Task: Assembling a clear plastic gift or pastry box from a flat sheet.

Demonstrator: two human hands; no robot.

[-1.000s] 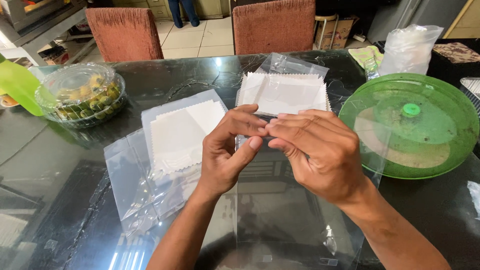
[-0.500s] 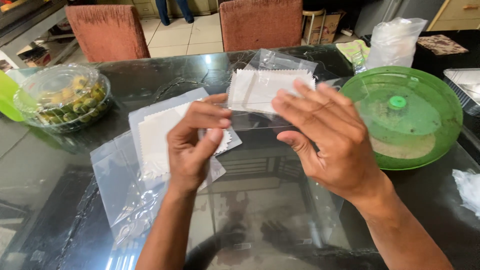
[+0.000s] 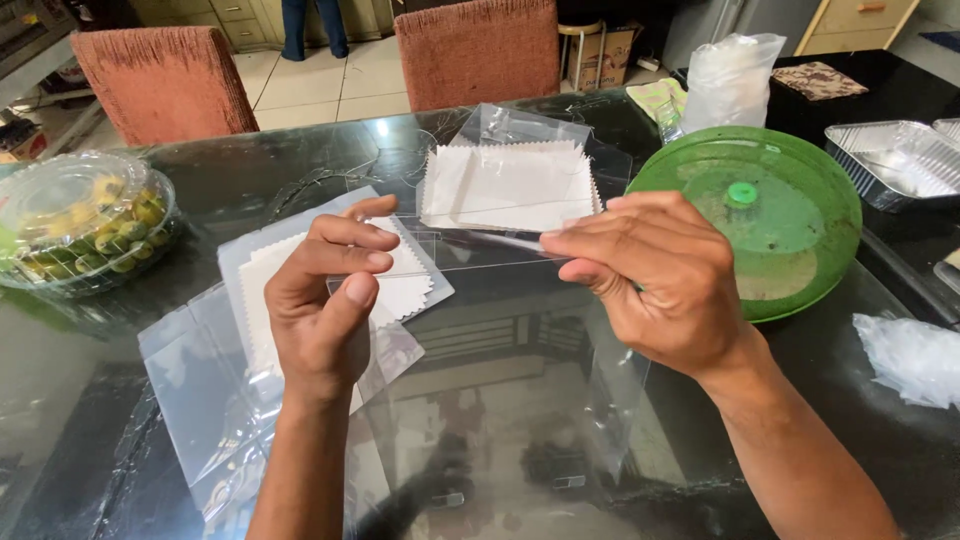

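Hands (image 3: 320, 300) (both) gripping clear bag (image 3: 470, 250)

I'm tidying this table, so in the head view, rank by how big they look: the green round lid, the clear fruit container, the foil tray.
1. green round lid, clearly largest.
2. clear fruit container.
3. foil tray, though the frame edge crops it, so second versus third is unsure.

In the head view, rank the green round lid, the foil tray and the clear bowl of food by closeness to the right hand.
From the right hand:
1. Green round lid, just beside it to the right, partly behind the knuckles.
2. Foil tray, farther right, near the table's far edge.
3. Clear bowl of food, across the table at the far left, beyond the left hand.
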